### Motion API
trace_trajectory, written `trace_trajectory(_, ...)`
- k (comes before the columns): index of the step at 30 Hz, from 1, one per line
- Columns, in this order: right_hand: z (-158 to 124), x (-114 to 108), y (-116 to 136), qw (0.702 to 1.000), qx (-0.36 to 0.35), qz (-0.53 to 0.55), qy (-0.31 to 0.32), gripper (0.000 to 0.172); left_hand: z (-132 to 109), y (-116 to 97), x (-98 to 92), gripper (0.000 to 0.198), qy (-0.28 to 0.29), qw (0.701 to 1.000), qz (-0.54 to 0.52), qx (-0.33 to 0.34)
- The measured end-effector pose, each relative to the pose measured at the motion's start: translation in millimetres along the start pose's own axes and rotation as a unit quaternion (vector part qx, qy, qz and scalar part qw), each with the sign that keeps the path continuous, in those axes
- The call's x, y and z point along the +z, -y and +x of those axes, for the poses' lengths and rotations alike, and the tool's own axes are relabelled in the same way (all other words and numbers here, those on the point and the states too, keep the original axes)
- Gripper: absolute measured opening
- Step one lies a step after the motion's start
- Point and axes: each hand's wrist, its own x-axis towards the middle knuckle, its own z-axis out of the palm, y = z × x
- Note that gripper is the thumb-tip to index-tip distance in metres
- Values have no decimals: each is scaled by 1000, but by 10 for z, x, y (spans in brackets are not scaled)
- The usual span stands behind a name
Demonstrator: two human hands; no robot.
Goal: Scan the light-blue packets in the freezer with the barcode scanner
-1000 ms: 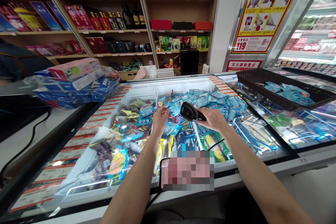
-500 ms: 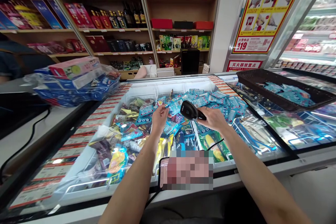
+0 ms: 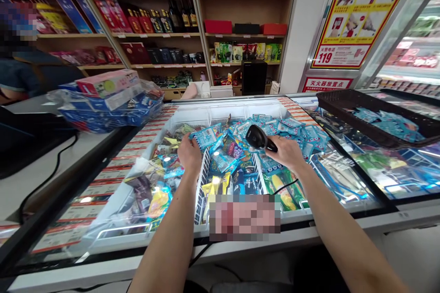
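Both my arms reach into an open chest freezer (image 3: 220, 112) full of packets. My left hand (image 3: 189, 153) is closed on a light blue packet (image 3: 206, 137), held over the left compartment just left of the white wire divider (image 3: 202, 178). My right hand (image 3: 287, 153) grips a black barcode scanner (image 3: 259, 138), its head pointing left toward the packet. The scanner's black cable (image 3: 283, 186) trails down toward me. A heap of the same light blue packets (image 3: 285, 130) fills the freezer's back right.
A black tray (image 3: 371, 114) with more blue packets rests on the glass lid at right. A bagged stack of blue and pink boxes (image 3: 106, 98) sits on the counter at left. A person in dark blue (image 3: 20, 73) is at the far left. Shelves line the back wall.
My left hand has moved left and down, from in front of the scanner to the left compartment, still gripping a blue packet. The right hand with the scanner has barely moved.
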Motion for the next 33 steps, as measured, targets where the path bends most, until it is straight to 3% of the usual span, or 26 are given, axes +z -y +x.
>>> trace_trajectory(4, 4, 5, -7, 1000, 5, 3, 6, 39, 18, 66, -39, 43, -11, 1000, 26, 14)
trace_trajectory(8, 7, 4, -18, 1000, 3, 3, 5, 39, -7, 1, -94, 49, -26, 998, 47, 19)
trace_trajectory(11, 8, 4, -18, 1000, 4, -1, 8, 39, -53, -108, -88, 41, 45, 989, 58, 127)
trace_trajectory(13, 9, 5, -18, 1000, 3, -3, 10, 39, -93, -170, -58, 33, 114, 967, 78, 215)
trace_trajectory(15, 10, 3, -21, 1000, 3, -4, 10, 39, -129, -199, -24, 29, 151, 949, 102, 258)
trace_trajectory(27, 22, -15, -59, 1000, 22, -16, 14, 37, -143, -65, 38, 32, 85, 960, 166, 208)
trace_trajectory(30, 27, -21, -71, 999, 30, -18, 11, 37, -144, -95, 34, 33, 74, 961, 154, 218)
trace_trajectory(33, 30, -36, -76, 999, 35, -17, 9, 38, -165, -185, 38, 36, 100, 954, 118, 256)
